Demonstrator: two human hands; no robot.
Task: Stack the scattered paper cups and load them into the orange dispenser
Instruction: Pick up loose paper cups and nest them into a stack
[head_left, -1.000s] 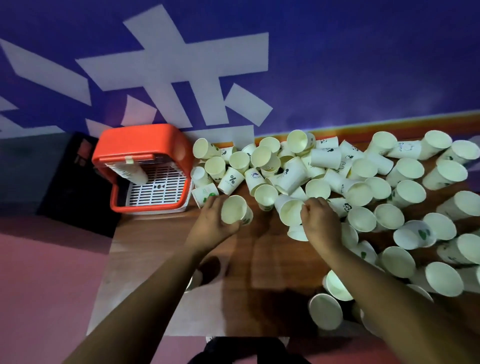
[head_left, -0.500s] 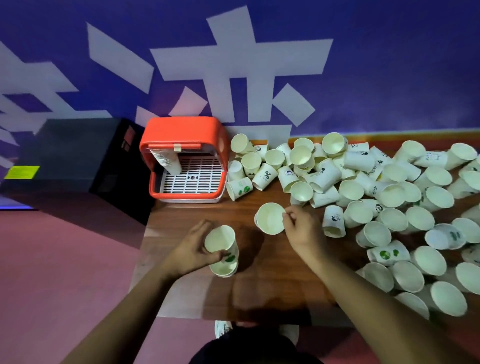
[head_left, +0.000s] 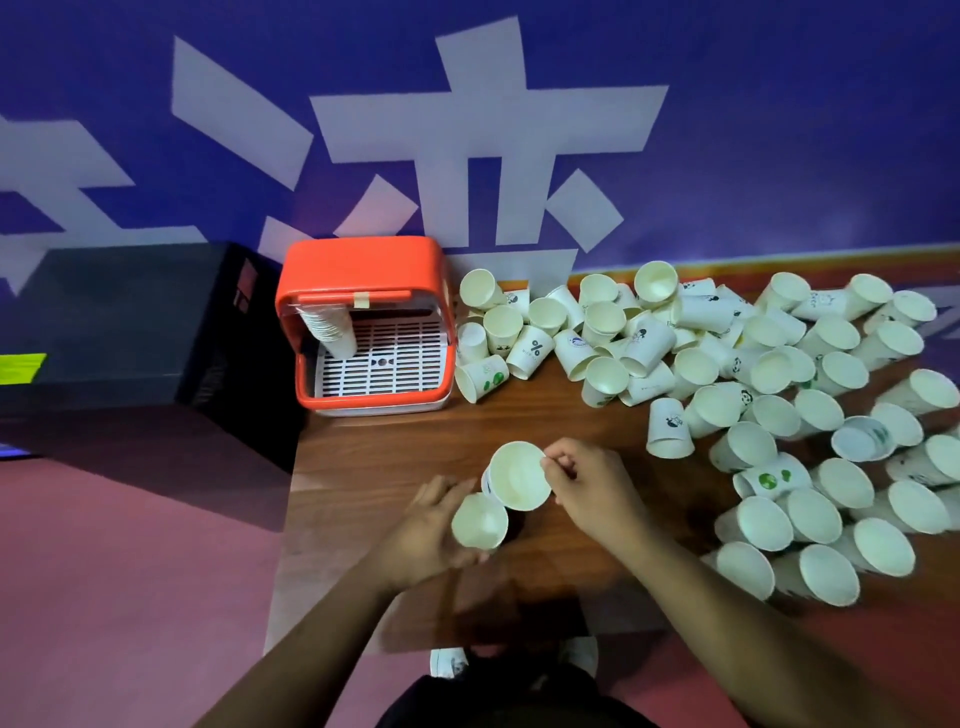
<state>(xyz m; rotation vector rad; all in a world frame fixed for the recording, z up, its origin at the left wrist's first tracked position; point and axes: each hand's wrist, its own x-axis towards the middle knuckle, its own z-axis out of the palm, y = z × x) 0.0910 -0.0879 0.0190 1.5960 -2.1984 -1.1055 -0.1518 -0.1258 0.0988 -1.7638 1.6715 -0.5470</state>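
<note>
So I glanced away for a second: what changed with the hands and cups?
The right hand pulled a cup out of the pile and brought it beside the cup the left hand drew back toward the body. Both grips hold. The orange dispenser and the pile look unchanged.

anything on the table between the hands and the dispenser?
No. Head view: bare wood between the hands and the dispenser; loose cups lie off right.

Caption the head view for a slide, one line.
Left hand holds a cup while right hand brings another cup beside it, orange dispenser behind.
</note>
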